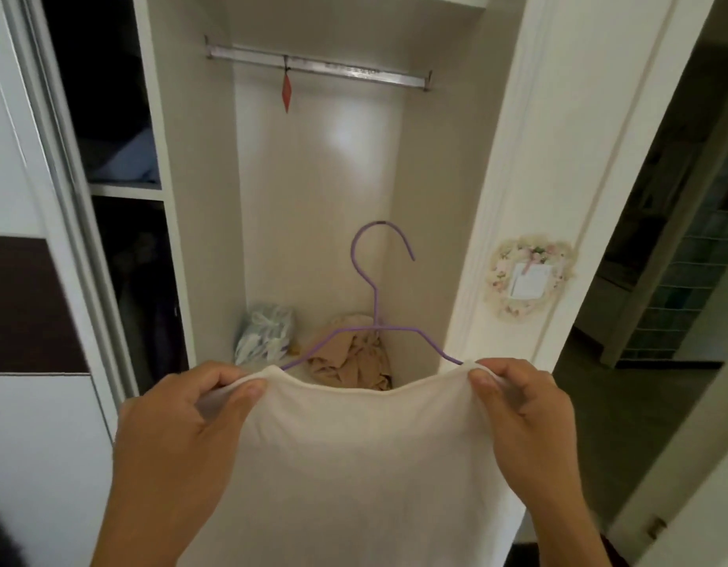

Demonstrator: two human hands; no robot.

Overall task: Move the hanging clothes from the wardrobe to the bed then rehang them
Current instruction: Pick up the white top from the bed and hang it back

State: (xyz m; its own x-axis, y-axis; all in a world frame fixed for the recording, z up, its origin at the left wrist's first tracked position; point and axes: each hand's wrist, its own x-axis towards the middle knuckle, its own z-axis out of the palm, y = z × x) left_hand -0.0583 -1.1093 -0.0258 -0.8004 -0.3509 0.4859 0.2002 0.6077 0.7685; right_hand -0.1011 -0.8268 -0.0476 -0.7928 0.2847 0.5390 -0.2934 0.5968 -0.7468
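Note:
A white garment (354, 456) hangs on a purple wire hanger (376, 280), held up in front of the open wardrobe. My left hand (190, 423) pinches the garment's left shoulder over the hanger's end. My right hand (522, 411) pinches the right shoulder the same way. The hanger's hook points up, well below the metal rail (354, 69) at the top of the wardrobe. The rail carries no clothes, only a small red tag (287, 92).
On the wardrobe floor lie a beige crumpled cloth (354, 358) and a pale blue-white bag (266, 333). Dark shelves with folded blue fabric (125, 157) stand to the left behind a sliding door. A floral wall decoration (530, 276) and an open doorway lie to the right.

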